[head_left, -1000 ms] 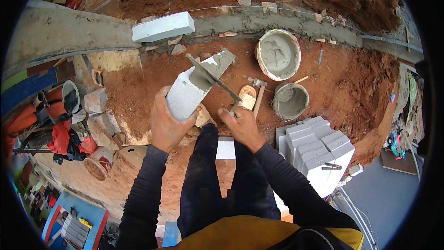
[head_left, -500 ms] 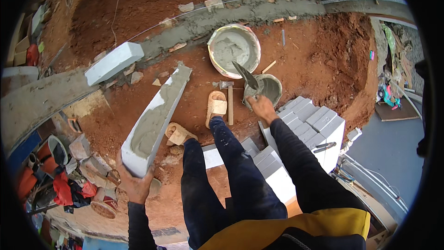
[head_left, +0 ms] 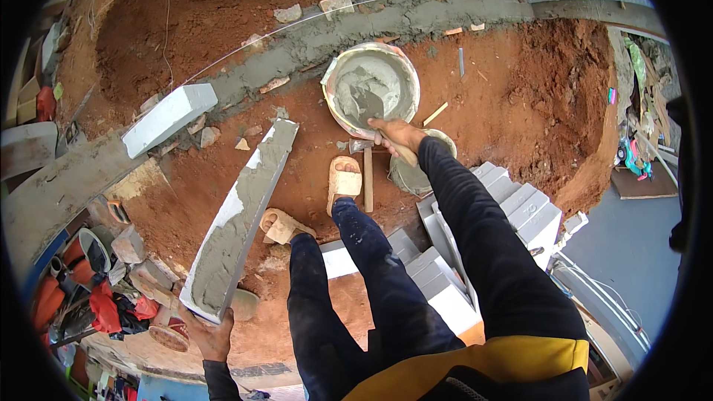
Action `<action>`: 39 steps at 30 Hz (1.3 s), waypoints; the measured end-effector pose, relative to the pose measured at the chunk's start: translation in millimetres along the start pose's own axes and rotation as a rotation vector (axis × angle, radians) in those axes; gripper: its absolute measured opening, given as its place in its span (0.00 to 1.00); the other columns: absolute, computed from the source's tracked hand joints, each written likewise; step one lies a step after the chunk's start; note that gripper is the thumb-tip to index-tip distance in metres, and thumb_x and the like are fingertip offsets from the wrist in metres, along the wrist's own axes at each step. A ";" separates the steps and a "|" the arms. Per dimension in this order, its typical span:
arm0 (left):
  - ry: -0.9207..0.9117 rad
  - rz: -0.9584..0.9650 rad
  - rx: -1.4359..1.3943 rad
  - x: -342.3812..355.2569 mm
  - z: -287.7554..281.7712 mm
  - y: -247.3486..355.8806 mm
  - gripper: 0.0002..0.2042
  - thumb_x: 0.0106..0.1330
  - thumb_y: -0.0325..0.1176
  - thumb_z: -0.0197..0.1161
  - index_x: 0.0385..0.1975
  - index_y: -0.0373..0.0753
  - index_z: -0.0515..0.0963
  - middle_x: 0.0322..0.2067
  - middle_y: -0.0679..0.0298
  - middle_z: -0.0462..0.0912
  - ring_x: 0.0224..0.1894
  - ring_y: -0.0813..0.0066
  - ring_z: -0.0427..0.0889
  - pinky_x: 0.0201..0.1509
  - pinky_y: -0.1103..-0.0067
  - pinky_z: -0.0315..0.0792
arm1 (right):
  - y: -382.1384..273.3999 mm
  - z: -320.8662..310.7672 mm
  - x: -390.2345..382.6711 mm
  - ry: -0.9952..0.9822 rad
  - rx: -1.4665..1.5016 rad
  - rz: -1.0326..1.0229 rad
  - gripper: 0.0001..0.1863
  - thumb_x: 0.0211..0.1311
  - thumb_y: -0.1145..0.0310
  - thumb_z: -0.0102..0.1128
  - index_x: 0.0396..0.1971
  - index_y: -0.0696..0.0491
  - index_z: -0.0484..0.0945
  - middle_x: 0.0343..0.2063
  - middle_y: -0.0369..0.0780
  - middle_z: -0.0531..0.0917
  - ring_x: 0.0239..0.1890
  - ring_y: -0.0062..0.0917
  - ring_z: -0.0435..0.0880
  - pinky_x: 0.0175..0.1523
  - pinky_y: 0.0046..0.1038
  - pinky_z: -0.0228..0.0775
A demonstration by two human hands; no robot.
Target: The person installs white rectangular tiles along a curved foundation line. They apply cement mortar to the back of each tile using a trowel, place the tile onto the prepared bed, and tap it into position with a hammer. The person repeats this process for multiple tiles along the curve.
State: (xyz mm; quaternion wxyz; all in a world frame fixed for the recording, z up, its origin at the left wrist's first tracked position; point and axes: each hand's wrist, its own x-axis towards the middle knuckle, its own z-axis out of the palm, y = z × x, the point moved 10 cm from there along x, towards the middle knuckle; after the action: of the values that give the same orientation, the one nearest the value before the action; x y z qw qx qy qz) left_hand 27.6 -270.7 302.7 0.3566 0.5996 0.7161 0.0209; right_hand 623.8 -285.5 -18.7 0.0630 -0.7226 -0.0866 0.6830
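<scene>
My left hand (head_left: 210,334) grips the near end of a long white block (head_left: 232,204), which slants away from me. Grey mortar (head_left: 241,234) coats most of its upper face. My right hand (head_left: 399,136) is closed round the wooden handle of a trowel (head_left: 367,104), whose blade dips into mortar inside a large round bucket (head_left: 332,108). Beneath my right wrist stands a smaller bucket (head_left: 410,178), partly hidden by the forearm. Near the buckets a hammer-like tool (head_left: 368,182) with a wooden handle lies on the soil.
Another white block (head_left: 169,120) sits on the mortar strip (head_left: 297,48), under a stretched string. Pale blocks (head_left: 531,215) are stacked at my right, partly behind my arm. Rubble and red bags (head_left: 105,306) lie at the left. My sandalled feet (head_left: 345,182) stand on red soil.
My right hand has moved up and left from the smaller bucket, taking the trowel into the large bucket's mortar. The block's near end, with my left hand, sits slightly lower in view.
</scene>
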 end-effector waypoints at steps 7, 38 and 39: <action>-0.008 -0.047 -0.045 0.5 -0.6 -13.4 0.45 0.50 0.30 0.78 0.71 0.32 0.62 0.62 0.48 0.73 0.66 0.53 0.73 0.74 0.62 0.64 | 33.1 14.3 -40.6 -0.243 0.421 -0.034 0.31 0.75 0.36 0.56 0.25 0.51 0.76 0.12 0.31 0.68 0.10 0.21 0.67 0.16 0.28 0.63; -0.152 -0.031 -0.398 -16.9 6.8 -175.6 0.46 0.57 0.41 0.85 0.71 0.32 0.64 0.68 0.47 0.71 0.72 0.52 0.71 0.75 0.62 0.67 | -181.8 381.7 -51.7 0.023 0.471 -0.281 0.22 0.77 0.49 0.58 0.30 0.52 0.74 0.19 0.35 0.74 0.15 0.25 0.75 0.23 0.33 0.71; -0.150 -0.026 -0.384 -16.9 7.0 -177.8 0.46 0.57 0.41 0.85 0.71 0.32 0.64 0.68 0.47 0.70 0.72 0.52 0.71 0.75 0.62 0.67 | -187.0 377.7 -42.7 0.011 0.515 -0.235 0.22 0.77 0.49 0.58 0.29 0.52 0.74 0.19 0.34 0.73 0.15 0.24 0.74 0.22 0.32 0.71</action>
State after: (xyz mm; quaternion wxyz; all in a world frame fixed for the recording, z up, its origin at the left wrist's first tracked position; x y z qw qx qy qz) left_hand -118.2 -338.0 224.4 0.5168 0.5112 0.6782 0.1076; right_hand 237.3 -122.2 39.8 0.3238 -0.6716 0.0071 0.6664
